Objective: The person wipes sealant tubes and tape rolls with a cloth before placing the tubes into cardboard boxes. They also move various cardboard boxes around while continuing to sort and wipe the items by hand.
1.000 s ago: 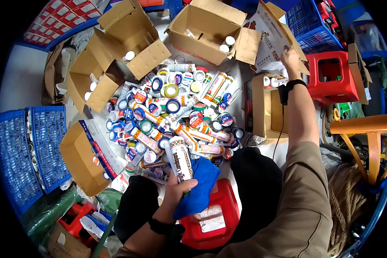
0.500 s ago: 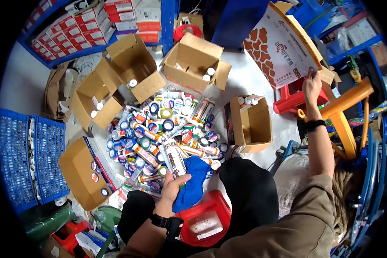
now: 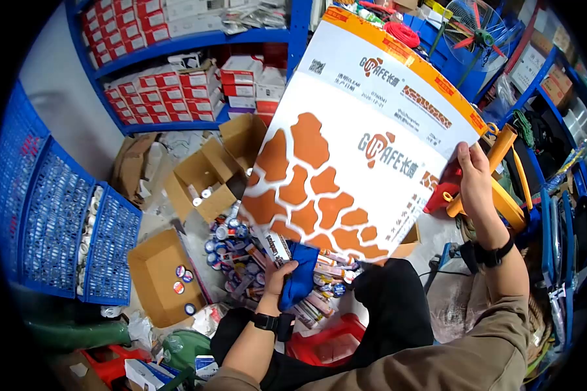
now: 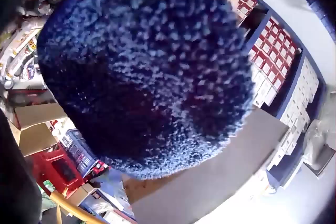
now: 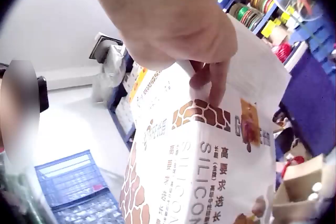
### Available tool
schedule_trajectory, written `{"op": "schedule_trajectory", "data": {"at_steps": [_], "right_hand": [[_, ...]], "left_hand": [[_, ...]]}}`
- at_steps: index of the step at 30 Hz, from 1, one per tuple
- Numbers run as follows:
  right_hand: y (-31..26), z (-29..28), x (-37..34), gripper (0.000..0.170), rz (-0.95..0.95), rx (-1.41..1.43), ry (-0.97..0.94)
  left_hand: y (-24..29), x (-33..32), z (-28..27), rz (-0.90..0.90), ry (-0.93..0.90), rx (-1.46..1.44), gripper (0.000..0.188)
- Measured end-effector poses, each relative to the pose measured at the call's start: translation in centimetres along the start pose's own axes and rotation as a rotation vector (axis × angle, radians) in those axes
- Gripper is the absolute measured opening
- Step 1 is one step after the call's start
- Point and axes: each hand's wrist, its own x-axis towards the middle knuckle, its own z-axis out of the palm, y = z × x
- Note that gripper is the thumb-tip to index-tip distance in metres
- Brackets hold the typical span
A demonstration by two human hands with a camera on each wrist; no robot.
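My right hand [image 3: 476, 179] grips the edge of a white cardboard carton [image 3: 372, 130] with orange giraffe patches and lettering, held up tilted in front of me. In the right wrist view the fingers [image 5: 218, 79] curl over the carton's top edge. Low in the middle, my left hand [image 3: 275, 287] holds a white sealant cartridge [image 3: 275, 246] together with a blue cloth [image 3: 299, 277]. The carton's lower corner overlaps the cartridge's upper end in the head view. The fuzzy cloth fills most of the left wrist view and hides the left hand's fingers there.
A heap of tape rolls and cartridges [image 3: 241, 260] lies on the floor, partly hidden behind the carton. Open cardboard boxes [image 3: 205, 179] stand around it, one holding several tape rolls [image 3: 179, 287]. Blue crates [image 3: 62, 215] are at left, a red stool [image 3: 326, 342] below.
My right hand has brought the carton from the far right up and leftward over the heap, turning its printed side toward me. The head view has tilted up. The left hand still holds cartridge and cloth.
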Motion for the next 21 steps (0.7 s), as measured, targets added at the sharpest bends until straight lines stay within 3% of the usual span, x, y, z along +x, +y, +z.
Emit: {"op": "schedule_trajectory", "data": {"at_steps": [2, 3, 5, 10, 15, 16, 17, 19, 20, 21], "right_hand": [[-2.0, 0.1, -2.0, 0.031, 0.028, 0.073, -0.047], [-3.7, 0.6, -3.1, 0.032, 0.076, 0.130, -0.057], [-5.5, 0.3, -4.4, 0.035, 0.051, 0.124, -0.078], [-8.8, 0.1, -6.5, 0.034, -0.002, 0.118, -0.122], [-9.3, -0.7, -6.6, 0.031, -0.075, 0.080, -0.155], [-9.6, -1.1, -6.7, 0.032, -0.112, 0.136, -0.282], [-10.0, -0.9, -6.8, 0.032, -0.116, 0.133, -0.282], [-10.5, -0.2, -7.4, 0.047, -0.210, -0.004, -0.359], [-10.7, 0.1, -7.7, 0.058, -0.202, 0.030, -0.305], [-10.9, 0.0, -7.9, 0.058, -0.193, 0.025, -0.307]], "left_hand": [[0.6, -1.3, -1.2, -0.101, -0.051, -0.130, 0.049], [1.4, -1.2, -2.1, 0.001, -0.280, -0.018, 0.049], [-7.5, 2.8, -14.0, -0.114, -0.301, 0.361, 0.039], [-3.1, 0.5, -7.3, -0.049, -0.280, 0.707, 0.042], [-2.6, 1.3, -5.6, -0.013, -0.297, 0.869, 0.046], [-2.7, 1.6, -5.5, -0.010, -0.298, 0.887, 0.046], [-3.0, 1.9, -5.5, -0.010, -0.297, 0.903, 0.047], [-3.6, 2.5, -5.7, -0.010, -0.294, 0.943, 0.049], [-4.2, 2.8, -5.8, -0.014, -0.285, 0.961, 0.050], [-4.6, 3.1, -5.9, -0.014, -0.289, 0.988, 0.051]]}}
